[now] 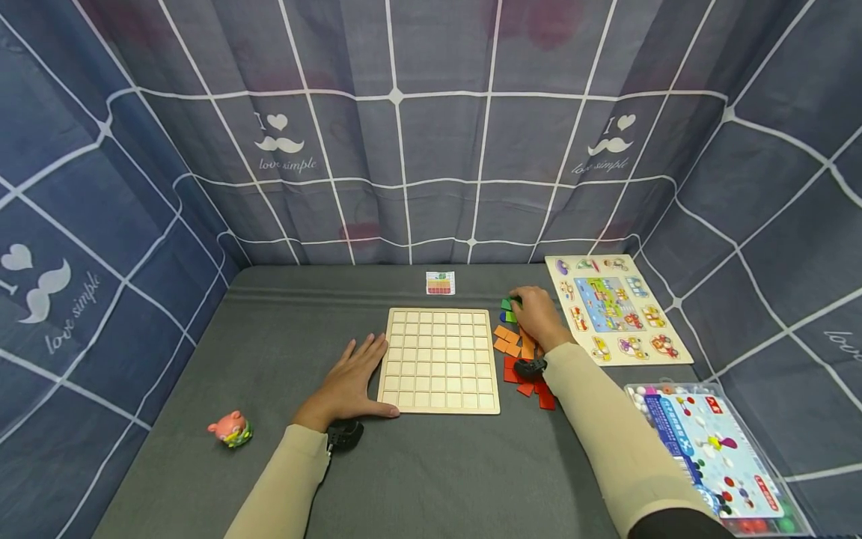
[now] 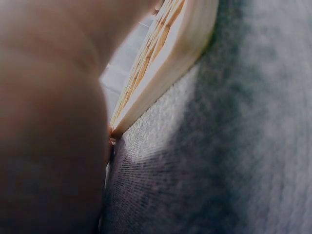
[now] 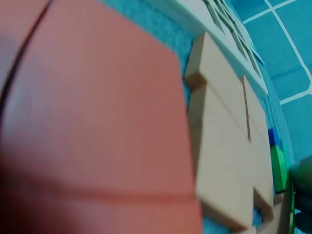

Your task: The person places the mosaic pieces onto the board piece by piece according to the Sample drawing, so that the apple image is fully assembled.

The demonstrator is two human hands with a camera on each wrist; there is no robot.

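A square wooden grid board [image 1: 438, 359] with rows of shallow square recesses lies in the middle of the table. My left hand [image 1: 350, 385] rests at its left side, fingers spread, with fingertips and thumb right at the board's edge. To the right of the board, my right hand [image 1: 536, 313] reaches over a group of coloured tiles, fingertips at a green tile [image 1: 506, 304]. I cannot tell whether they pinch it. Orange tiles [image 1: 506, 341] and red tiles [image 1: 512, 370] lie nearer me, partly under the wrist. In the right wrist view, a red tile [image 3: 97, 117] looms close.
A small picture card [image 1: 441, 283] lies behind the board. At the right are a wooden picture puzzle [image 1: 566, 299] and a clear-lidded box [image 1: 714, 449] of coloured balls. A pink pig figurine [image 1: 230, 428] stands at the left. Grid-patterned curtains [image 1: 431, 142] surround the table.
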